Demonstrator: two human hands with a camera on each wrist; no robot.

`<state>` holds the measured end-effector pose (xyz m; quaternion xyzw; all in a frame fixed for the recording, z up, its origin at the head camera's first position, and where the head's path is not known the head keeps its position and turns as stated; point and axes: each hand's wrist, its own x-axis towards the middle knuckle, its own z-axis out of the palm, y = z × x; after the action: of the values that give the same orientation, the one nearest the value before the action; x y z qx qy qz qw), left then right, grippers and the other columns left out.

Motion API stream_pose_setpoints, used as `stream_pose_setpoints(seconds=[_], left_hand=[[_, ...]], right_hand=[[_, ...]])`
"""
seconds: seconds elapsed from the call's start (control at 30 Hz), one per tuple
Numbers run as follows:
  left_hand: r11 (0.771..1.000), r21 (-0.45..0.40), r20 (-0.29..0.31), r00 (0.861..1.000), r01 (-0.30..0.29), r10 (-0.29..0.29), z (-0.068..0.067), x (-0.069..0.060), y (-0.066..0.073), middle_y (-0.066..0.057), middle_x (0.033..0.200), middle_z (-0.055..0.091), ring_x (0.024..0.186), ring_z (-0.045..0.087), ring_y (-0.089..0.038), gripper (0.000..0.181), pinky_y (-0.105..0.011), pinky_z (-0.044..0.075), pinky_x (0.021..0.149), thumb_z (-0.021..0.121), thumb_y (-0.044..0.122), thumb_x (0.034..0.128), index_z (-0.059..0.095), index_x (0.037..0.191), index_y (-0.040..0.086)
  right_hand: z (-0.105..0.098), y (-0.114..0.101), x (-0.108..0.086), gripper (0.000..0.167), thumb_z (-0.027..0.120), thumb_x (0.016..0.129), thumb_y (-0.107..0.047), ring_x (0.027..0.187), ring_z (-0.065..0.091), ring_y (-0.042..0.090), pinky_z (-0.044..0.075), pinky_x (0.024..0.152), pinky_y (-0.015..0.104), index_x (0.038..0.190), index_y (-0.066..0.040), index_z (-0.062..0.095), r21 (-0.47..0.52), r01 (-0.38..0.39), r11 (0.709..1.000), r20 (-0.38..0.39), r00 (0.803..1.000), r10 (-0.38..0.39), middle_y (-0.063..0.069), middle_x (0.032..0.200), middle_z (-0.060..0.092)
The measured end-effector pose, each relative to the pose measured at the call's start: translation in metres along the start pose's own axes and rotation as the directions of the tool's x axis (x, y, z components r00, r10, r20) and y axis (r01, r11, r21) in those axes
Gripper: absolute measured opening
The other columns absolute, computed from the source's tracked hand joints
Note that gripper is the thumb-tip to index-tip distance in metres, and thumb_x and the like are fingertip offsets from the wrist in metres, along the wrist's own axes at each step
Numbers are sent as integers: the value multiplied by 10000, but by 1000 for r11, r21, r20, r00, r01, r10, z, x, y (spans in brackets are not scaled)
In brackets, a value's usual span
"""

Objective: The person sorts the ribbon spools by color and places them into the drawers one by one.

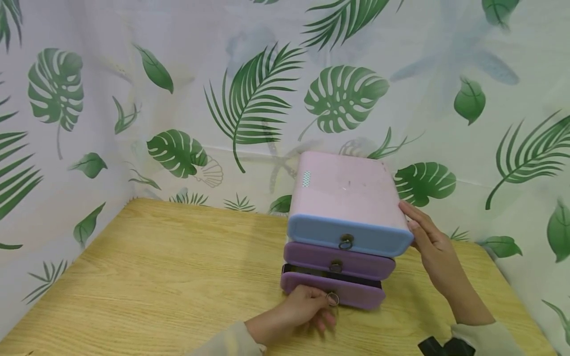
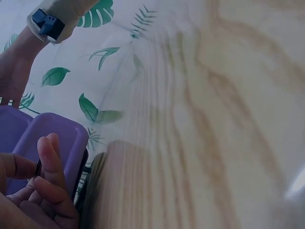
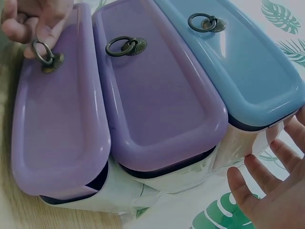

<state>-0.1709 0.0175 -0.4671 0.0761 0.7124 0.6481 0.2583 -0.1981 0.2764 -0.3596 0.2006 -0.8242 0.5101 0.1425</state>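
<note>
A small stacked drawer box with a pink top (image 1: 343, 185) stands on the table. Its upper drawer (image 1: 378, 240) is blue; the middle drawer (image 1: 365, 265) and bottom drawer (image 1: 358, 295) are purple. Each front has a bronze-coloured ring pull. My left hand (image 1: 300, 309) pinches the bottom drawer's ring pull (image 3: 42, 51) between thumb and finger. That drawer is slightly out, with a dark gap above its front. My right hand (image 1: 434, 254) touches the box's right side near the blue drawer, its fingers spread and fairly straight in the right wrist view. The drawers' contents are hidden.
The wood-grain table (image 1: 178, 267) extends to the left of the box. Behind it hangs a white cloth (image 1: 187, 99) with green leaf prints, which also covers both sides. A dark device (image 2: 47, 24) is strapped to the right wrist.
</note>
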Motion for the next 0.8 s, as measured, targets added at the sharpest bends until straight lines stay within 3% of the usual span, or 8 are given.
stream_pose_setpoints(seconds=[0.33,0.8], left_hand=[[999,21,-17,999,-29,29,-5,10,-2,-132,800,749,475,547,-20,218,-170,267,401,524,153,953,706,1001,43],[998,55,-9,1000,-21,21,-7,17,-2,-130,828,753,488,554,-20,227,-180,266,398,517,159,965,712,1024,57]], right_hand=[[1,1,-1,444,324,1061,-168,1222,415,-151,458,845,63,1504,-136,342,8,-10,1000,2,1000,10,-211,1501,336],[1,2,-2,441,330,1059,-149,1226,424,-138,464,844,69,1498,-117,350,56,13,998,0,1000,-13,-209,1489,349]])
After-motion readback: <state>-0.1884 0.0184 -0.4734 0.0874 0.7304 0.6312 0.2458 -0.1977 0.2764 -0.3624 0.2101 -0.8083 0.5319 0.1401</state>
